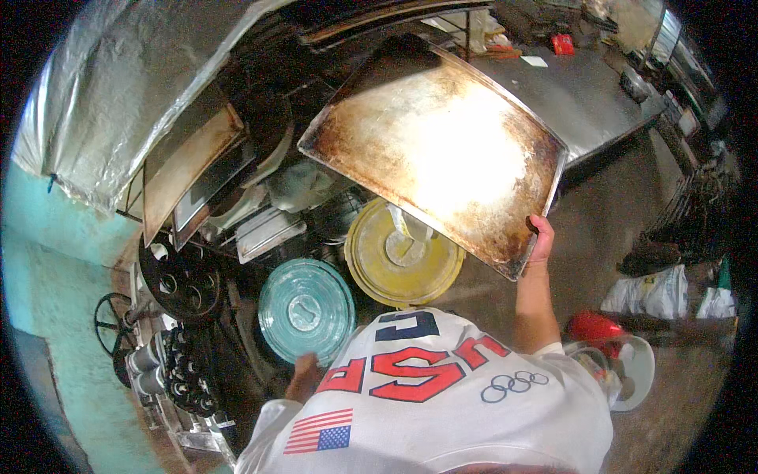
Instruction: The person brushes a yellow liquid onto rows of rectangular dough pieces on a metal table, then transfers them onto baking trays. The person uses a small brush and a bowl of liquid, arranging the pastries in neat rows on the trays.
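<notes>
My right hand (542,238) grips the near right corner of a large, browned metal baking tray (379,139), its thumb over the rim. The tray is tilted, and a strong glare whitens its middle. Whether its far end rests on anything, I cannot tell. Low beside my body, my left hand (305,364) is blurred and partly hidden, near the edge of a round teal lid (305,311). A round yellow lid (405,258) with a pale strip across it lies partly under the tray's near edge in this view.
Several more trays (192,172) stand at the left under plastic sheeting (136,71). A machine with a handwheel (112,323) and chain (183,373) is at lower left. A metal-topped table (568,95) is at upper right; white bags (645,293) and a red object (594,332) are at right.
</notes>
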Tool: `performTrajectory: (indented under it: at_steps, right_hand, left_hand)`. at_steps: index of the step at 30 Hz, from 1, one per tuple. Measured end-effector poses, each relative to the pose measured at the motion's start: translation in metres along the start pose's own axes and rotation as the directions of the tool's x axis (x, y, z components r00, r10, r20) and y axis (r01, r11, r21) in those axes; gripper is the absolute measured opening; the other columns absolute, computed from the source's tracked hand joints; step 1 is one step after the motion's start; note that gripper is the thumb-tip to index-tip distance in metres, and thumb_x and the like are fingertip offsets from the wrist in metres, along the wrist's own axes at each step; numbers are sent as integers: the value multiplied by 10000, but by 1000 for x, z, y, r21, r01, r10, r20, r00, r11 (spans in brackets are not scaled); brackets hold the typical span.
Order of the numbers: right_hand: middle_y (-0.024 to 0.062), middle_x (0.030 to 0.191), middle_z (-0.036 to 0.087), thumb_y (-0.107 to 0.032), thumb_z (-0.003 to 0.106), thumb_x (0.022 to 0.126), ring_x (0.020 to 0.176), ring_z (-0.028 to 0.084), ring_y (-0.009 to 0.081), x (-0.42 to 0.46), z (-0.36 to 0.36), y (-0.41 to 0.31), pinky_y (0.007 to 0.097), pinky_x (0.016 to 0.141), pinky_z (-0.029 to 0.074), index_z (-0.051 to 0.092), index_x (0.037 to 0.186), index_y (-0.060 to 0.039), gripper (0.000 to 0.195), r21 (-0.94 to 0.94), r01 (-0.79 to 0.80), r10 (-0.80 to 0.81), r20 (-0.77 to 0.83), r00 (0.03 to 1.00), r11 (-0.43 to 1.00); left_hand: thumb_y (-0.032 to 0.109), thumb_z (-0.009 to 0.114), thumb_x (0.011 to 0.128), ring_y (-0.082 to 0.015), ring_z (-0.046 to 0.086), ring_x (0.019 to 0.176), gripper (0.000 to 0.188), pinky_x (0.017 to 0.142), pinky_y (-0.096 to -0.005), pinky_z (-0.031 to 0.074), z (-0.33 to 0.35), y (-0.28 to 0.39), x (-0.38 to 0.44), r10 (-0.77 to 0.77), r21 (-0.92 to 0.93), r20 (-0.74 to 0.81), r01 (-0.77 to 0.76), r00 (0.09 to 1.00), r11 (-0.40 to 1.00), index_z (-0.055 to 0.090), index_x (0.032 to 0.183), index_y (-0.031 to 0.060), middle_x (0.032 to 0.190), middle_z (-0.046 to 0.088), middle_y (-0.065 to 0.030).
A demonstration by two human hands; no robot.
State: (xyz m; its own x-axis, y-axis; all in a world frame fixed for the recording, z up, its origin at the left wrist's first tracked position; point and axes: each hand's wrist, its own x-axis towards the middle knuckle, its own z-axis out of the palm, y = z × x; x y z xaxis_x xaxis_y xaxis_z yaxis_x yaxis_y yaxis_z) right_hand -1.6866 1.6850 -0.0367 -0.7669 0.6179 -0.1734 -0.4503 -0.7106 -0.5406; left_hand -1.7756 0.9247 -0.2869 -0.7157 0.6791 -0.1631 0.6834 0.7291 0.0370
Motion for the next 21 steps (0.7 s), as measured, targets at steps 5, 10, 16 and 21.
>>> performTrajectory:
  at_steps: [5, 10, 16, 21]
  right_hand:
    - [116, 998, 729, -183, 624, 785, 886, 698, 308, -25, -44, -23, 435, 822, 587, 684, 1105, 4, 376, -27, 61, -63, -109, 992, 998]
    - [104, 1005, 716, -192, 647, 740, 914, 680, 304, -50, -39, -49, 444, 866, 565, 683, 1087, -11, 393, -83, -23, 14, -106, 994, 996]
    - [84, 938, 704, -211, 663, 716, 865, 663, 254, -35, -88, -60, 403, 840, 537, 703, 898, -34, 257, -466, 21, -78, -104, 991, 885]
    - [109, 973, 711, -208, 655, 716, 907, 681, 286, -3, -57, -19, 449, 812, 553, 699, 948, 1, 315, -438, -102, 198, 178, 964, 893]
  left_hand:
    - [298, 661, 932, -244, 657, 796, 296, 647, -406, 541, -80, 10, 106, -404, -714, 312, 493, 860, 497, 658, 1123, 72, 958, 662, -82]
    - [322, 640, 957, -174, 654, 765, 353, 640, -332, 537, -166, 114, 133, -560, -839, 456, 545, 691, -11, 681, 1201, 71, 980, 691, -63]
    - [330, 603, 962, -185, 653, 771, 335, 654, -332, 540, -121, 157, 53, -564, -782, 449, 610, 693, 129, 717, 1139, 69, 965, 700, -80]
    - [395, 503, 966, -335, 720, 989, 401, 852, -457, 568, -58, 155, -92, -719, -504, 542, 853, 436, 137, 754, 1126, 127, 1015, 734, -227]
